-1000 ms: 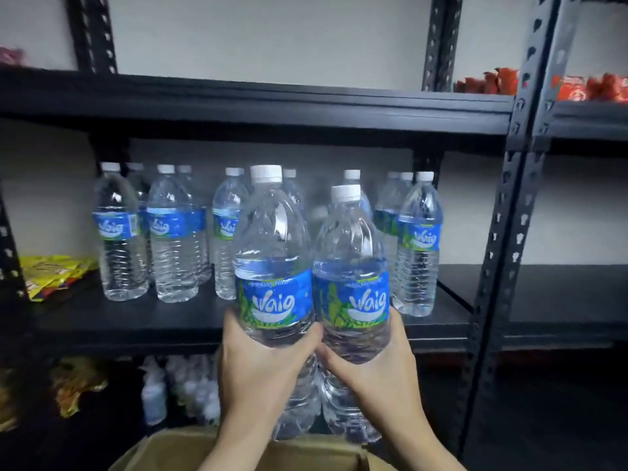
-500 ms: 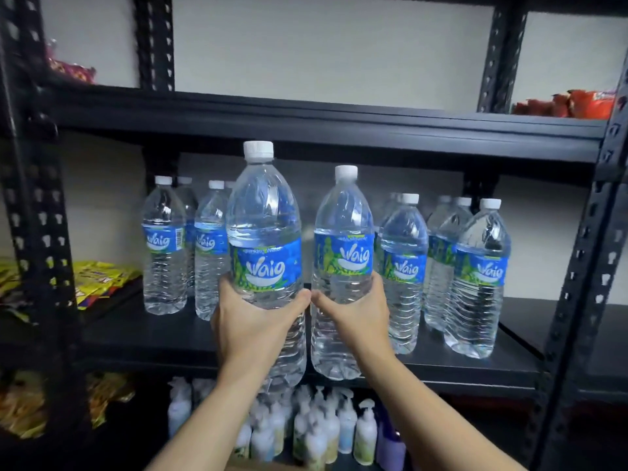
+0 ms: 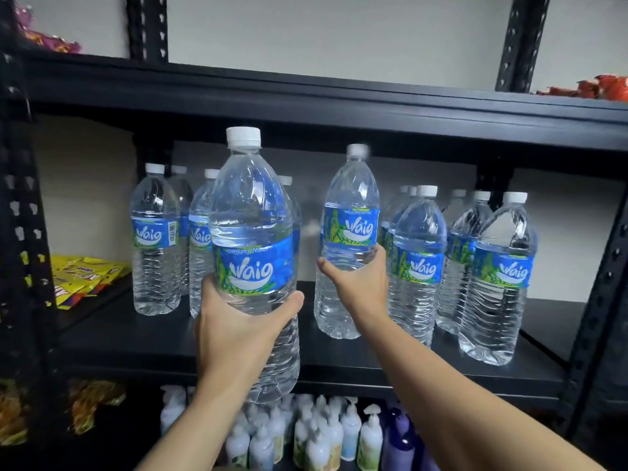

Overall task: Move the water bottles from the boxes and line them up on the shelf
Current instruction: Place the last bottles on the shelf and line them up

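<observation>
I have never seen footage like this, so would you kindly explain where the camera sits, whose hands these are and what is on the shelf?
No machine here: a person wears a wide-angle camera on the head, so you look forward and down at their bare hands. The left hand grips one water bottle in front of the black shelf; the right hand holds a second bottle at the gap among the standing bottles. Yellow packets lie at the left; pump bottles stand below.
</observation>
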Motion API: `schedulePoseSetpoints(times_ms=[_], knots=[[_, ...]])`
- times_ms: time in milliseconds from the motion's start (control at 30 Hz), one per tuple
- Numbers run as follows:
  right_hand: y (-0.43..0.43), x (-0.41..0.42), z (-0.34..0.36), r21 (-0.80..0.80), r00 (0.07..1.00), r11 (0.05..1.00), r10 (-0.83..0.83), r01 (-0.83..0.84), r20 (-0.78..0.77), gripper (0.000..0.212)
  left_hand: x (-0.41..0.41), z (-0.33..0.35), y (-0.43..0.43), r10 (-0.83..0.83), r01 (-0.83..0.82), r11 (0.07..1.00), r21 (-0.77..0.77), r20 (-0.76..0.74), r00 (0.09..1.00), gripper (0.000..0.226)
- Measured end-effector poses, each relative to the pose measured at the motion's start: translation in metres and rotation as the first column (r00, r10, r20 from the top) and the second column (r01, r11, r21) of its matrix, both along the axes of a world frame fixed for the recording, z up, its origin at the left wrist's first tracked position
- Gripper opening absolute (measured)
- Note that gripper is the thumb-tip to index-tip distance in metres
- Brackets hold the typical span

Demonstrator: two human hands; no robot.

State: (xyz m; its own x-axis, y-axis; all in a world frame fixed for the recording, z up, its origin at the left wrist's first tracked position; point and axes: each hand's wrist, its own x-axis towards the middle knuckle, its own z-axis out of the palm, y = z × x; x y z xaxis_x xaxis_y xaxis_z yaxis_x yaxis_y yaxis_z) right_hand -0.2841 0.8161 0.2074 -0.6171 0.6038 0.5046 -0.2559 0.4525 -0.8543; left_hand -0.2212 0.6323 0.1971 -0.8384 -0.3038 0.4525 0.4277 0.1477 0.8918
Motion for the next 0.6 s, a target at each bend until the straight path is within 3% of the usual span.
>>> schedulePoseSetpoints(times_ms=[233,600], knots=[[-0.003,-0.02,-0.016,-0.003,0.997,0.997,-0.071,0.071,0.025,0.093,-0.009,-0.01,-0.013,0.053,-0.053,0.999,-0.009,0.012,0.999,0.088],[-0.009,-0.031,-0.05,0.004,0.995,0.995,-0.1,0.1,0.009,0.1,-0.019,-0.017,-0.022,0.062,-0.062,0.998,-0.008,0.029,0.998,0.088]])
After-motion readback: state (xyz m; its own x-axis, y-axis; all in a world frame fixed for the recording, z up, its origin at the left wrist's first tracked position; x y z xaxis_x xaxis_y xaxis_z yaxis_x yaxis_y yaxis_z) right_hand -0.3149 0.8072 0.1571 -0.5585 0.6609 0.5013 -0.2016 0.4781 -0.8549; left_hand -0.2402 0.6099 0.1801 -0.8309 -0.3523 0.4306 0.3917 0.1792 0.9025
